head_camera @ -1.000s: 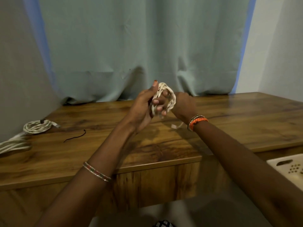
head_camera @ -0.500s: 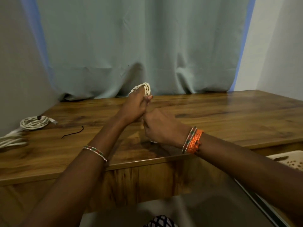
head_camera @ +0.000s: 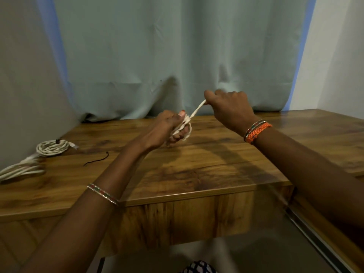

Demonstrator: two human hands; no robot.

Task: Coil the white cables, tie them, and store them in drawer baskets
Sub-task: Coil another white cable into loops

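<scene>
My left hand (head_camera: 169, 129) grips a small coil of white cable (head_camera: 187, 128) just above the wooden desk (head_camera: 197, 166). One taut end of that cable (head_camera: 197, 110) runs up and to the right into my right hand (head_camera: 228, 107), which pinches it in curled fingers, raised above the left. Most of the coil is hidden inside my left fist. A second white cable coil (head_camera: 52, 147), bound with a dark tie, lies at the desk's far left. A third bundle of white cable (head_camera: 18, 170) lies blurred at the left edge.
A thin black tie (head_camera: 96, 160) lies loose on the desk between the coils and my left arm. A pale green curtain (head_camera: 167, 56) hangs behind the desk. A dark drawer rail (head_camera: 315, 237) runs along the lower right.
My right hand has risen from below the left hand to above and right of it, drawing a cable end taut. My left hand has lowered with the coil.
</scene>
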